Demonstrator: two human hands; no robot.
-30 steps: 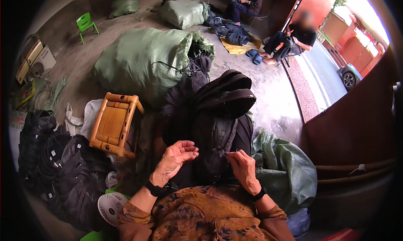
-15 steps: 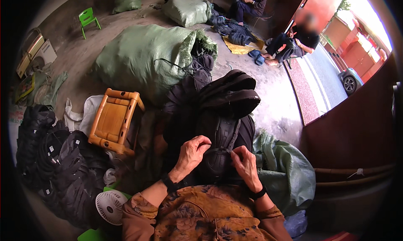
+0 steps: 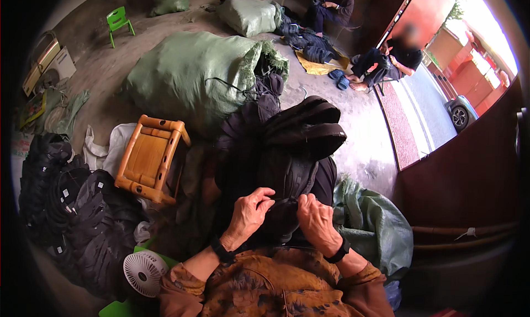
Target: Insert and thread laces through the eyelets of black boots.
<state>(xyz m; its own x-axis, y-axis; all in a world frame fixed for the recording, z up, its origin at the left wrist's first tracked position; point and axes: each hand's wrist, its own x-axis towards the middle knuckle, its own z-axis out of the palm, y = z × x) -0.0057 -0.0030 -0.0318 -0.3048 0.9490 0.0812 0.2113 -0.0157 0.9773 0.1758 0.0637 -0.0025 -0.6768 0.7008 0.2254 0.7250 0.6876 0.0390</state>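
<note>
A black backpack [image 3: 301,176] lies across my lap, its padded straps or flaps [image 3: 312,124] spread toward the far side. My left hand [image 3: 248,215] is at its near left, thumb and forefinger bent around what looks like a thin black strap. Close beside it, my right hand [image 3: 317,222] has its fingers curled tightly on the black strap at the near part of the backpack. A narrow gap separates the two hands. Dark fabric on dark fabric hides exactly what lies between the fingertips.
Left of me stand a bamboo stool [image 3: 148,157], a pile of black bags [image 3: 83,212] and a white fan [image 3: 144,274]. A stuffed green sack [image 3: 187,74] lies ahead, a loose green sack [image 3: 375,228] at right. Two people [image 3: 395,60] sit working near the doorway.
My right hand has moved slightly left and turned over, its fingers now curled down onto the backpack. My left hand's fingertips have shifted slightly left and parted a little.
</note>
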